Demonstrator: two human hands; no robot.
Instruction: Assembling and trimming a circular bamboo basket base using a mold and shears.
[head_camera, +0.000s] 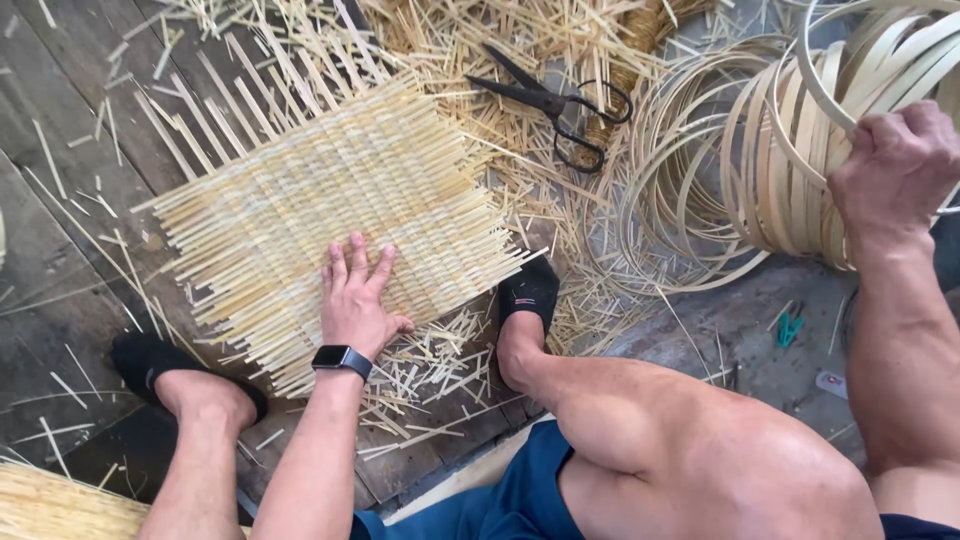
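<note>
A square mat woven from pale bamboo strips (340, 190) lies on the wooden floor, its loose ends sticking out on all sides. My left hand (355, 295) rests flat on the mat's near edge, fingers spread; a dark watch sits on that wrist. My right hand (895, 170) grips a bundle of coiled bamboo strips (790, 150) at the right, held upright on the floor. My two feet in black socks stand at the mat's near edge: one (528, 290) touches its right corner, the other (150, 365) is at the left.
Black scissors (560, 105) lie among cut bamboo offcuts behind the mat. Flat coils of strips (680, 200) lie on the floor beside the bundle. A small green clip (790, 328) lies on the grey floor at right. A bundle of straw-like sticks (60, 510) shows at the bottom left.
</note>
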